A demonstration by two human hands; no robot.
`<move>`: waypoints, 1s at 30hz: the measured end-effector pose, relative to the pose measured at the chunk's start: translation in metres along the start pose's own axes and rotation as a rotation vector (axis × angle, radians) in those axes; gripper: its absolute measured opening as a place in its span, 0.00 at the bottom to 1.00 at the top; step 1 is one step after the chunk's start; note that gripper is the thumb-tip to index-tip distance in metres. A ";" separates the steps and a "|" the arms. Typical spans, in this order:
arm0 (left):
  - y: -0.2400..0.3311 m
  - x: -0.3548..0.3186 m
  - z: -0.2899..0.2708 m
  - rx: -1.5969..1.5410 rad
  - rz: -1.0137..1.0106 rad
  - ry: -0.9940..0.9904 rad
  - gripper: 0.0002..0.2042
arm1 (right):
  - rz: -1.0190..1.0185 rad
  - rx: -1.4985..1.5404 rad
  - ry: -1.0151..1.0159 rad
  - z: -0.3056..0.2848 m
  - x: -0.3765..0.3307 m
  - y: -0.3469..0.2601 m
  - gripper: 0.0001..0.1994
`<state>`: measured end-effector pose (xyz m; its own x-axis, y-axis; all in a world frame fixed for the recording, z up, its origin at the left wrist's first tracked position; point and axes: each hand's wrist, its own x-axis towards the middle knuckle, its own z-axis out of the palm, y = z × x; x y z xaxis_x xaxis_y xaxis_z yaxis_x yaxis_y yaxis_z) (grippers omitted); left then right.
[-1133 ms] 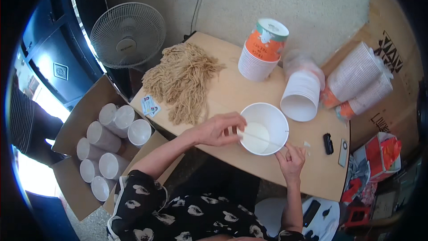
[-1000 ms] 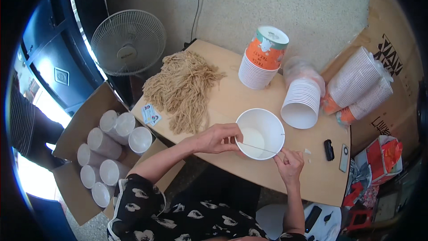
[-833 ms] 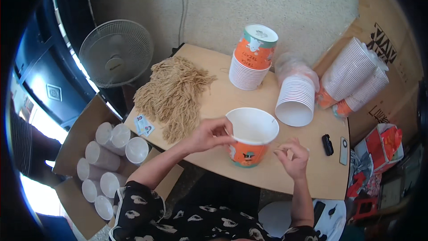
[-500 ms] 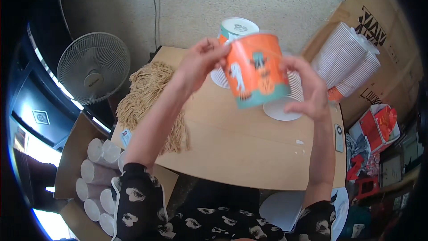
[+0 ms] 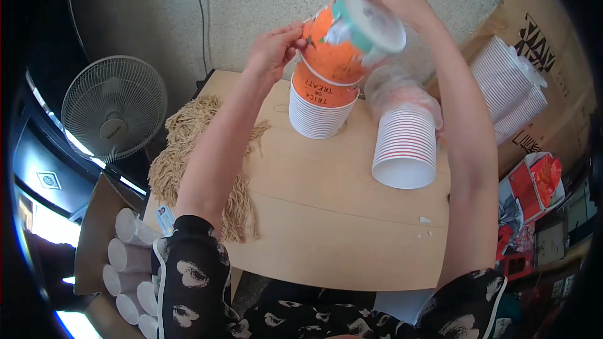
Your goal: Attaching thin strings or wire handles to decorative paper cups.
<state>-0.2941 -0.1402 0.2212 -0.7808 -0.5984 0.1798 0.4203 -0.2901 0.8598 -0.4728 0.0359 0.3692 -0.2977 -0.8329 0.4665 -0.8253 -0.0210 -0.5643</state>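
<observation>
The orange tub is blurred along its pale bottom rim, and the left hand covers part of its side. Behind it, the stack of tubs hides its own top under the raised tub. The right forearm covers part of the stack of white cups. The box of paper rolls runs off into the dark lower left rim. The bagged cups blur toward the right rim.

A brown printed carton stands at two o'clock. A red packet lies at four o'clock. An open brown box sits at eight o'clock
</observation>
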 end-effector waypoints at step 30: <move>-0.178 -0.193 0.048 0.763 0.301 -0.230 0.09 | 0.320 -0.210 0.986 0.065 -0.367 0.065 0.08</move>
<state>-0.2403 0.0628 0.0566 -0.7952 -0.3784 0.4738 0.2625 0.4895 0.8315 -0.3853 0.3043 0.1168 -0.6965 0.0366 0.7166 -0.6776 0.2951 -0.6737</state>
